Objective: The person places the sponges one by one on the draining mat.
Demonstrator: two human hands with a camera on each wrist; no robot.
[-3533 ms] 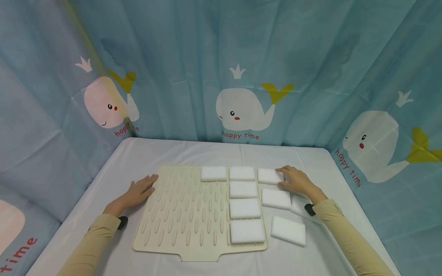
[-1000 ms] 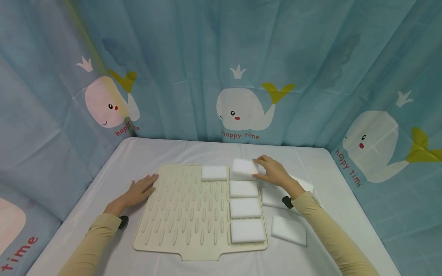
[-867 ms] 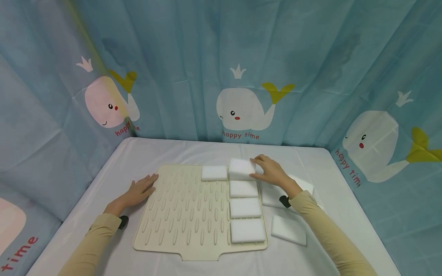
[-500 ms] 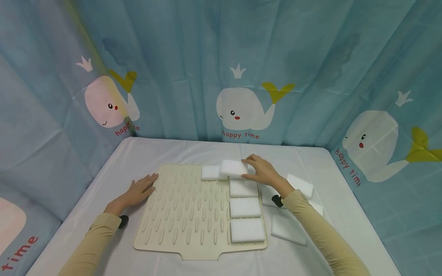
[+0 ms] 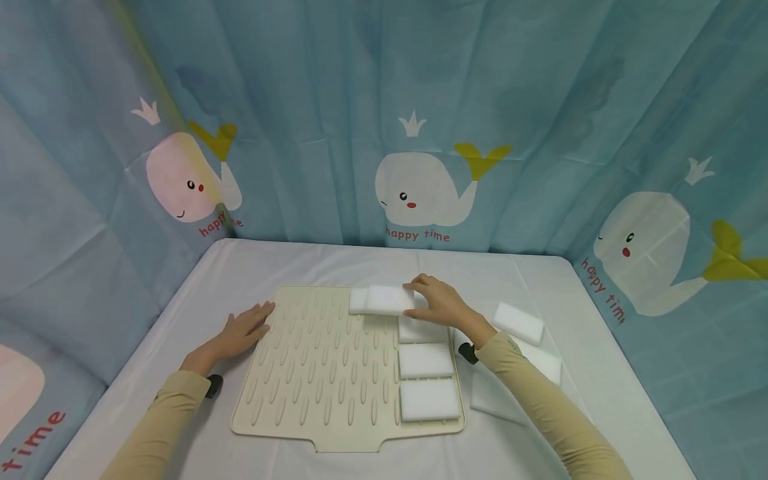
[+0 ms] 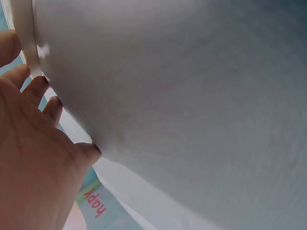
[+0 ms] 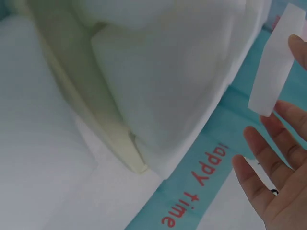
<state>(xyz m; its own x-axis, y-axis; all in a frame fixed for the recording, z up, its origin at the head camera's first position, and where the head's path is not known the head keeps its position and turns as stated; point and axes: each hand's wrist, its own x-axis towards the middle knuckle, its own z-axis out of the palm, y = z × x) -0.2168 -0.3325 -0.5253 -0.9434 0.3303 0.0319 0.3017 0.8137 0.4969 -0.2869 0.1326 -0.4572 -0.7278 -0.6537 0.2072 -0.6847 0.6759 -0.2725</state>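
My right hand (image 5: pixel 443 305) pinches a white sponge (image 5: pixel 389 300) by its right end over the far edge of a beige ridged drying mat (image 5: pixel 318 373). In the right wrist view, thumb and fingertips hold that white block (image 7: pixel 276 64) in the air, the other fingers spread. The held sponge partly covers another sponge (image 5: pixel 357 301) in the far row; whether they touch I cannot tell. Several sponges (image 5: pixel 427 361) line the mat's right column, the farthest mostly hidden by my hand. My left hand (image 5: pixel 243 331) rests at the mat's left edge, fingers extended.
Several loose sponges (image 5: pixel 519 323) lie on the white tablecloth (image 5: pixel 588 373) right of the mat, partly hidden by my right sleeve (image 5: pixel 540 407). A blue curtain (image 5: pixel 312 133) with whale prints surrounds the table's back and sides.
My right hand has taken a sponge from the table right of the mat and carried it left over the far row, lowering it slightly lately. My left hand has stayed put.
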